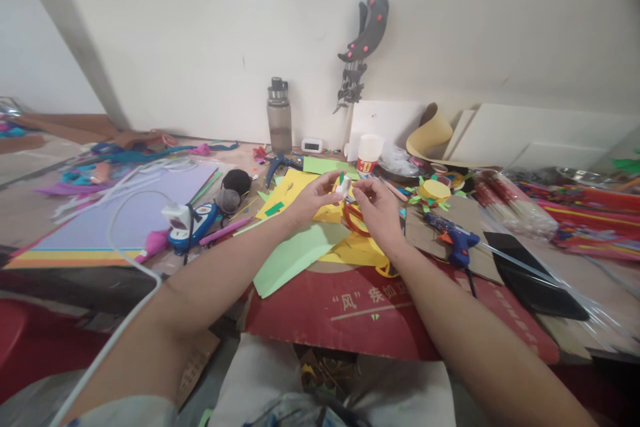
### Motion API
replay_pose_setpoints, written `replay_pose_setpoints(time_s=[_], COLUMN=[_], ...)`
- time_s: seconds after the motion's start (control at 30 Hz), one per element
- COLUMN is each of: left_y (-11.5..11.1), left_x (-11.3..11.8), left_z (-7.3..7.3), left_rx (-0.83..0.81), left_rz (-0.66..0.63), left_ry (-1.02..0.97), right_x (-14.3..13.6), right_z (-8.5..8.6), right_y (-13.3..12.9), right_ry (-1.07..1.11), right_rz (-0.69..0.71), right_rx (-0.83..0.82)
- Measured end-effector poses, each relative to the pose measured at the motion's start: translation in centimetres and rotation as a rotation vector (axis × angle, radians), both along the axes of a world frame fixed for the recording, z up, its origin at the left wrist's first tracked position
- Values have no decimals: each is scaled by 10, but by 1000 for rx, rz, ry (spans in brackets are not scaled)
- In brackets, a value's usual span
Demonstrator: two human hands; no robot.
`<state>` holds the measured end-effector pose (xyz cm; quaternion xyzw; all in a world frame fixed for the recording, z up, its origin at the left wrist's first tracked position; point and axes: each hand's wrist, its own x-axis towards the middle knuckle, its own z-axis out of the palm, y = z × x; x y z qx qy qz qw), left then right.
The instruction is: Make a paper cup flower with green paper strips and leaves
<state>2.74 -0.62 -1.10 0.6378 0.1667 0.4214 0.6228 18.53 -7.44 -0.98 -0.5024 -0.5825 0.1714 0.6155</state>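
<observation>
My left hand (320, 199) is closed around a small white piece (343, 185) with a bit of green on it, held above the table's middle. My right hand (376, 205) is beside it, its fingers bent together near the white piece; what they pinch is too small to make out. Orange-red scissors handles (354, 220) show just under my right hand. Below both hands lie yellow paper (357, 250) and light green paper (295, 253), on a red board (320, 313) with white lettering.
A blue glue gun (459, 243) lies at the right, near a black phone-like slab (535, 273). A water bottle (279, 117) and a paper cup (369, 152) stand at the back. A blue power strip (195, 227) with a white cable sits left.
</observation>
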Motion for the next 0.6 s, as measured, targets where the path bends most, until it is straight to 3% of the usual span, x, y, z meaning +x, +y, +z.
replay_pose_setpoints(time_s=[0.33,0.6], left_y=[7,6], left_x=[0,-1], left_z=[-4,-3], left_rx=[109,65], left_rz=[33,15], left_ry=[25,33], right_x=[-2,-3], right_z=[1,7], right_y=[-2,-10], right_ry=[33,-145], right_rz=[59,95], right_rx=[-13,77])
